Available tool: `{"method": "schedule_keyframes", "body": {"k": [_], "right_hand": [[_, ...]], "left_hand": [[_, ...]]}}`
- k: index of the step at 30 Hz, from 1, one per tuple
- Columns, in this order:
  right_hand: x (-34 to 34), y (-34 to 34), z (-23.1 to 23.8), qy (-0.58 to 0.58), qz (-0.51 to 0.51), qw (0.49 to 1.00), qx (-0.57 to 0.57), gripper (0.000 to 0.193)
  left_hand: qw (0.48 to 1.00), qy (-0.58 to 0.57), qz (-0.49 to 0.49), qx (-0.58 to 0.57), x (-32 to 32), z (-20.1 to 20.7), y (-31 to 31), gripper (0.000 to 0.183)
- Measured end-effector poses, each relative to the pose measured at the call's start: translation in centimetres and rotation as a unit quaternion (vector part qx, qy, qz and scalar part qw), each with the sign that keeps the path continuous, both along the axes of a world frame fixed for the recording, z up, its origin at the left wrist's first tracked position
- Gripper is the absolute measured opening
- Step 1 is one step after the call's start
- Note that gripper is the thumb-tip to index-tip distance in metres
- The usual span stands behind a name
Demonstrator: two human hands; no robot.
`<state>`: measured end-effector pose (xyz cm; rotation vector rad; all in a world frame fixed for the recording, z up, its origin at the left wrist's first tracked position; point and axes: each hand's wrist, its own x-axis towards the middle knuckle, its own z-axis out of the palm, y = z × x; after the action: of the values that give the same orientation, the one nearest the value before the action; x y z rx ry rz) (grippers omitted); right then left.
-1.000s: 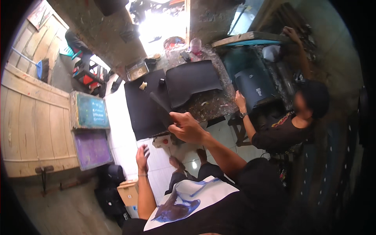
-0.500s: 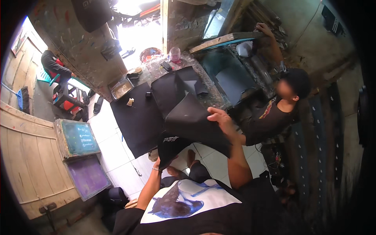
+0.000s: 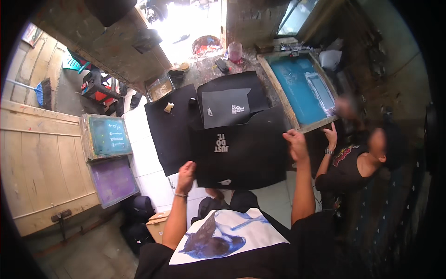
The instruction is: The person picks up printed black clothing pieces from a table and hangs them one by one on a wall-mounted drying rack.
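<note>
A black fabric panel (image 3: 251,162) with small pale prints hangs spread between my hands, over the near side of the table. My left hand (image 3: 186,176) pinches its left edge. On the right edge, my right hand (image 3: 296,143) is closed around the fabric. Just beyond lies a grey sheet (image 3: 225,103) with pale prints, on top of black fabric (image 3: 255,83). More black fabric (image 3: 169,139) drapes over the table's left part. A small cream-coloured lump (image 3: 168,108) and a small black block (image 3: 192,100) rest on it.
To the right, a co-worker (image 3: 348,160) has hands at a wooden-framed blue printing screen (image 3: 292,88). A tray (image 3: 159,88), a pinkish jar (image 3: 235,52) and a dark object (image 3: 221,65) stand on the table's far side. Framed screens (image 3: 108,135) lean at the left.
The fabric panel, folded and bent before, is now spread flat between my hands. My left hand has come up. The co-worker's screen, tilted up before, now lies flat. The view has shifted.
</note>
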<state>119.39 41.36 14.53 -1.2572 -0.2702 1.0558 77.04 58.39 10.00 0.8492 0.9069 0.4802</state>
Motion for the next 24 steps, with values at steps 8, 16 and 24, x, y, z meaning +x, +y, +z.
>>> {"method": "schedule_keyframes", "body": {"k": [8, 16, 24], "right_hand": [[-19.7, 3.2, -18.4, 0.317, 0.132, 0.934, -0.101, 0.017], [-22.6, 7.3, -23.5, 0.289, -0.219, 0.869, -0.337, 0.041], [-20.0, 8.1, -22.7, 0.003, -0.276, 0.88, -0.386, 0.059]], "left_hand": [[0.86, 0.383, 0.051, 0.332, -1.5, 20.5, 1.1, 0.024], [0.763, 0.51, -0.083, 0.389, -2.4, 28.2, 2.0, 0.01], [0.846, 0.422, -0.044, 0.323, -9.6, 25.8, 2.6, 0.017]]}}
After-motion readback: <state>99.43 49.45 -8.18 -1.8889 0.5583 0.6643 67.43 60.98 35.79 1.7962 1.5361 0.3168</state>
